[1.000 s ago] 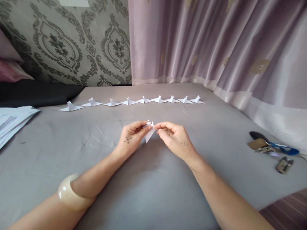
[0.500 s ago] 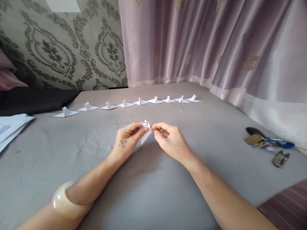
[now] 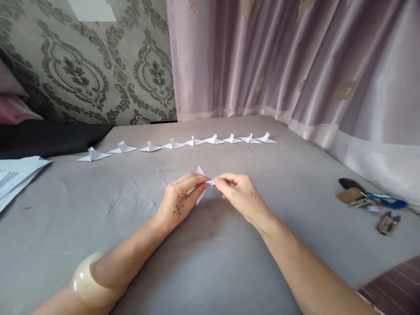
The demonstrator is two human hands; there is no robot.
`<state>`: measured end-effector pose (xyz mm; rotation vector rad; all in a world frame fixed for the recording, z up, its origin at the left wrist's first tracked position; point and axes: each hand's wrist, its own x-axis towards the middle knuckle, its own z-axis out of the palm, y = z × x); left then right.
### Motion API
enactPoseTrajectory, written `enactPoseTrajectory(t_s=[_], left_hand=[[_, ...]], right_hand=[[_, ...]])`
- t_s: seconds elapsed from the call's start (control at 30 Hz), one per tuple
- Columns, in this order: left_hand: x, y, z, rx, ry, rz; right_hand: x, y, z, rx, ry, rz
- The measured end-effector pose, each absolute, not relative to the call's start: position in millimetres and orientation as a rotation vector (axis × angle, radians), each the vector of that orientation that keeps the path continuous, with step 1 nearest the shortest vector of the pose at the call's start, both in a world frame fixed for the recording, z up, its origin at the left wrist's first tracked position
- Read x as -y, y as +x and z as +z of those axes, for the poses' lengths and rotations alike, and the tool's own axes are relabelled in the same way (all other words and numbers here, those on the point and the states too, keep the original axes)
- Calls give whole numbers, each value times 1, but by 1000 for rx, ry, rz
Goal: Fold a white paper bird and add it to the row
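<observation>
A small folded white paper figure [image 3: 201, 197] is held between my two hands above the grey sheet [image 3: 138, 245]. My left hand [image 3: 184, 194] pinches its middle between thumb and fingers, and pointed paper flaps stick out above and below the fingers. With thumb and fingertips, my right hand [image 3: 238, 192] pinches the narrow end of the same paper figure. The fingers hide most of the folds. Beyond the hands, several similar white folded paper figures [image 3: 173, 144] stand in a row across the sheet.
Printed paper sheets [image 3: 22, 175] lie at the left beside a black cloth [image 3: 49, 138]. On the right are keys with a brown tag [image 3: 349, 197], a blue-handled item [image 3: 387, 200] and a small metal object [image 3: 388, 223]. A curtain [image 3: 236, 57] hangs behind.
The paper figure has turned, so its narrow end points right. My right fingers have closed on that end, where they were beside the paper before. The view has shifted slightly.
</observation>
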<state>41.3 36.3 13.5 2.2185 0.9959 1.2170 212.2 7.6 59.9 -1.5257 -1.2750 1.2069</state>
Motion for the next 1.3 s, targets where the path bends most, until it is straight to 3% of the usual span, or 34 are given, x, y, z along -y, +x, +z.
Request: enactPoseTrajectory(t_s=[0.57, 1.3], left_hand=[[-35, 44, 19, -877, 1684, 1263], [-32, 47, 22, -962, 1602, 1181]], right_hand=[[-16, 221, 45, 1054, -1229, 1582], [-16, 221, 44, 1105, -1450, 1412]])
